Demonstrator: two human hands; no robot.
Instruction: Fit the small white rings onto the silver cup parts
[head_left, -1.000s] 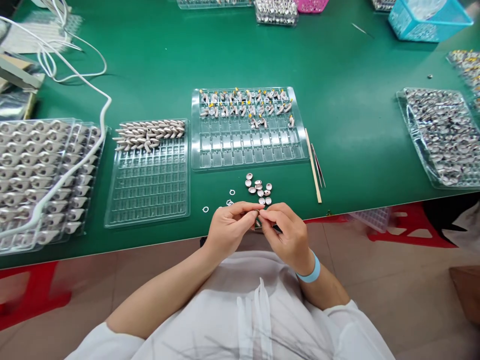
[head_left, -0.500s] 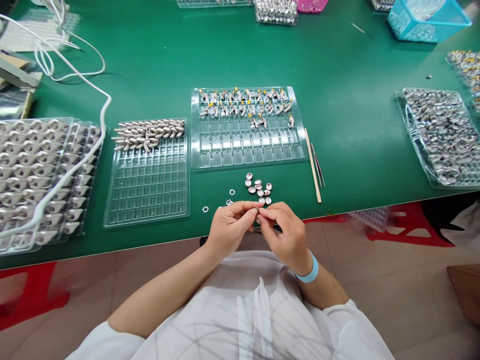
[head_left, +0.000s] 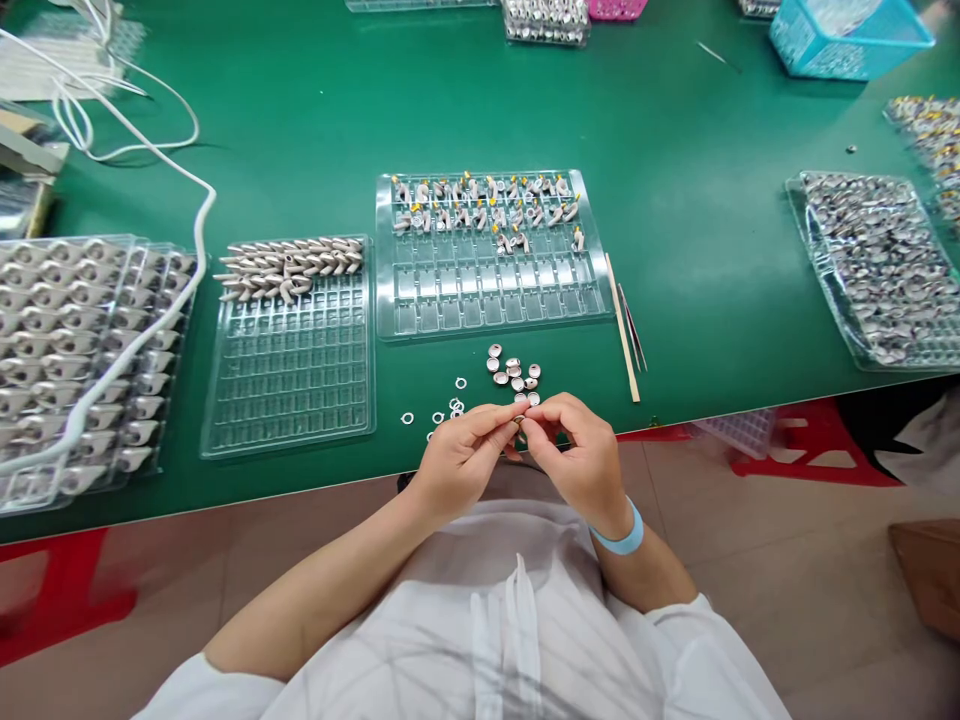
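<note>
My left hand (head_left: pixel 463 452) and my right hand (head_left: pixel 576 450) meet at the table's front edge. Fingertips of both are pinched on a small round part (head_left: pixel 518 421) with a dark, brassy rim; fingers cover most of it. Just beyond them lies a loose group of small silver round caps (head_left: pixel 513 371). Several thin white rings (head_left: pixel 457 405) are scattered beside my left hand. Behind the caps, a clear tray (head_left: pixel 480 335) carries rows of grey stemmed pieces, some with yellow tips (head_left: pixel 491 215).
A wooden stick (head_left: pixel 622 330) and tweezers (head_left: pixel 632 328) lie right of the middle tray. Another clear tray (head_left: pixel 289 445) holds grey stemmed pieces. Stacked trays of grey shells (head_left: pixel 64 330) stand left, crossed by a white cable (head_left: pixel 196 215). A parts tray (head_left: pixel 877 270) and blue basket (head_left: pixel 847 55) are right.
Both hands stay together on the small part, with the right fingers slightly shifted and more of its rim showing. The whole view has moved a little; the table items look unchanged.
</note>
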